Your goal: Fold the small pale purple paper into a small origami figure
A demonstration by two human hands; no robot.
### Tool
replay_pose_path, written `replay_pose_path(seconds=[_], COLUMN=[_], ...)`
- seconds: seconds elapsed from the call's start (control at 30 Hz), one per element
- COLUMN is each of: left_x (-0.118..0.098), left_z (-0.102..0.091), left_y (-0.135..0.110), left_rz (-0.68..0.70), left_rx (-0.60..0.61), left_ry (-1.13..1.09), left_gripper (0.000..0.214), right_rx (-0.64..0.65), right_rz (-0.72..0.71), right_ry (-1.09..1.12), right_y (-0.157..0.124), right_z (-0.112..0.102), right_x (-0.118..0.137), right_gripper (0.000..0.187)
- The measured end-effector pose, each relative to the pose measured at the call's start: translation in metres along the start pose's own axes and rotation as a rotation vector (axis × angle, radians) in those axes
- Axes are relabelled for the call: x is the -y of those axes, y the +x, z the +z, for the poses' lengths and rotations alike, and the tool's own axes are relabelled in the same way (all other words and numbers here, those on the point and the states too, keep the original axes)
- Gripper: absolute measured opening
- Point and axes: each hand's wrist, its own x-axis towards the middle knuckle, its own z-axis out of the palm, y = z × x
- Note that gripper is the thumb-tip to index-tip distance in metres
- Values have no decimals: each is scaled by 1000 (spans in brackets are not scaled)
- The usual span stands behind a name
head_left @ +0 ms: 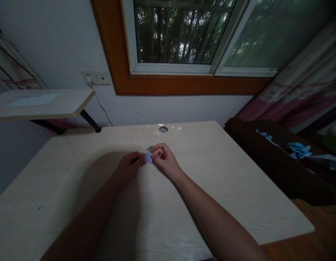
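Note:
A small pale purple piece, flat like paper, is held between my two hands just above the desk. My left hand pinches its left edge, fingers closed. On the other side my right hand grips the right edge between thumb and fingertips, the remaining fingers curled. Parts of the piece are hidden behind the fingertips, and its exact shape is too small to make out.
A round cable hole lies near the desk's back edge. On the left stands a raised shelf on black legs. A white cord hangs from the wall socket. Dark furniture stands right of the desk.

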Motion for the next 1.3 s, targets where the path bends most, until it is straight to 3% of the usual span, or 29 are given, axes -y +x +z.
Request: replay_pose_path(seconds=[0.5,0.9,1.1,1.3], left_x=[1,5,1,6], left_z=[2,2,2,0], left_y=[-1,1,0,0], left_rz=[-21,40,71,51], left_rx=[-28,27,65,111], left_ry=[-87,125,256,173], left_gripper=[21,26,32,32], right_rx=[4,42,109,95], right_rz=[-24,-56,-118,-112], right_ry=[-17,-156,-241,-226], right_y=[0,-3,-4,-5], right_z=[-2,0,0,1], right_x=[-5,-4,-7,-3], right_gripper=[30,28,36,31])
